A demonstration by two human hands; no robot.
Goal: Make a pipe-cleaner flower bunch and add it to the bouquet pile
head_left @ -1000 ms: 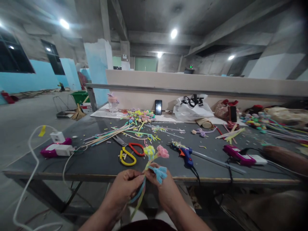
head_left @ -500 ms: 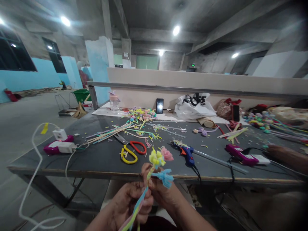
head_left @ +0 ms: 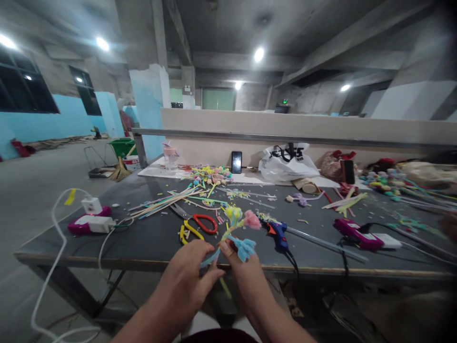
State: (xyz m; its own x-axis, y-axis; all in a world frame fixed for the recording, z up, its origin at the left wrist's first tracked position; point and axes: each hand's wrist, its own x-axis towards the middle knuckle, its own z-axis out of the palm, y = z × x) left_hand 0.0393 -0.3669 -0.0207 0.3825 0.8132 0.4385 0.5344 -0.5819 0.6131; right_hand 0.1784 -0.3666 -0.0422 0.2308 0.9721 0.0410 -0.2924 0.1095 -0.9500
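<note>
A small bunch of pipe-cleaner flowers is held up near the table's front edge, with a yellow flower [head_left: 233, 215], a pink flower [head_left: 253, 219] and a blue flower [head_left: 245, 248]. My right hand [head_left: 248, 278] pinches the bunch just below the flower heads, its thumb on the stems. My left hand [head_left: 187, 271] curls round the lower blue stem [head_left: 210, 259], thumb and fingers on either side of it. Beyond my left hand lie scissors [head_left: 200, 225] with one red and one yellow handle. A blue glue gun [head_left: 280, 234] rests to the right of the flowers.
Loose pipe cleaners [head_left: 164, 202] and a pile of fuzzy flowers [head_left: 210, 174] lie farther back. Purple power strips [head_left: 357, 233] with cables sit at both sides. A phone [head_left: 236, 162], a bottle [head_left: 170, 159] and a white bag [head_left: 288, 164] stand along the back.
Both hands and the bunch have risen slightly. My left hand has turned over, its back now facing up, and the stems that trailed toward me now point down. The other person's hand at right has drawn back.
</note>
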